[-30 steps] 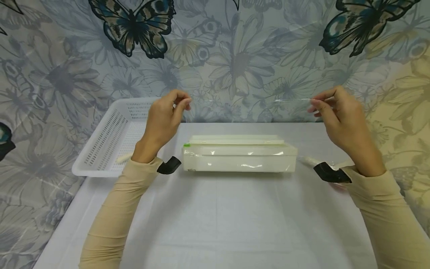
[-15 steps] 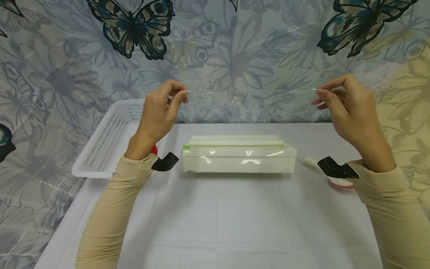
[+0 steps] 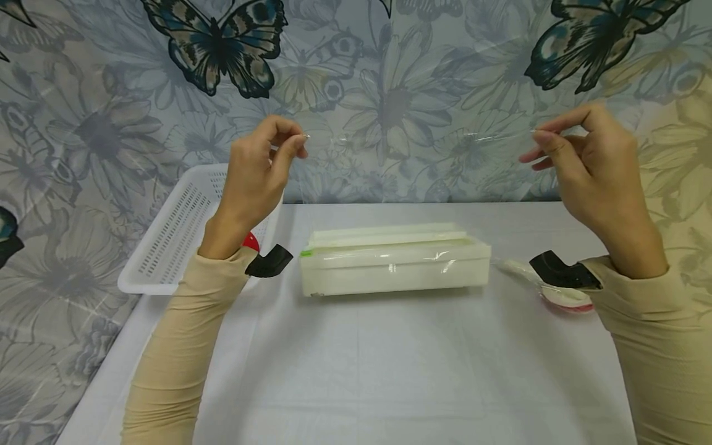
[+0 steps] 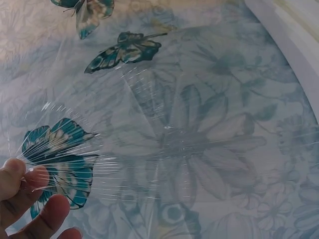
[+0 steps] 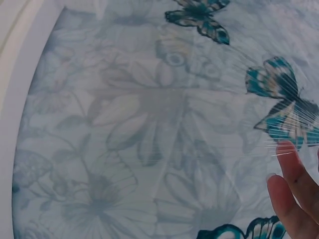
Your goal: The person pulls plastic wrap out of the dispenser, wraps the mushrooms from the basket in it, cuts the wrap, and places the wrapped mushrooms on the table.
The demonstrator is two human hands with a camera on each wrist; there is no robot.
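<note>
Clear cling film (image 4: 119, 174) is stretched in the air between my two hands, above the back of the table. My left hand (image 3: 253, 173) pinches one corner between thumb and fingers, and creases fan out from that grip in the left wrist view. The other corner is pinched by my right hand (image 3: 603, 179), whose other fingers are partly extended. Below the film stands a long white cling film dispenser (image 3: 395, 267) with a green tab at its left end. How the film joins the dispenser is hard to see, as it is transparent.
A white perforated basket (image 3: 130, 287) stands at the left, partly behind my left arm, with a red item (image 3: 251, 241) showing by the wrist. Right of the dispenser lies a white-and-red item with a pale handle (image 3: 567, 299), seemingly wrapped in plastic. A patterned cloth (image 3: 395, 111) hangs behind.
Both hands have risen and moved slightly apart, still pinching the film. The dispenser has turned a little, its left end shifting toward me. The wrapped item and the red item have become more visible.
</note>
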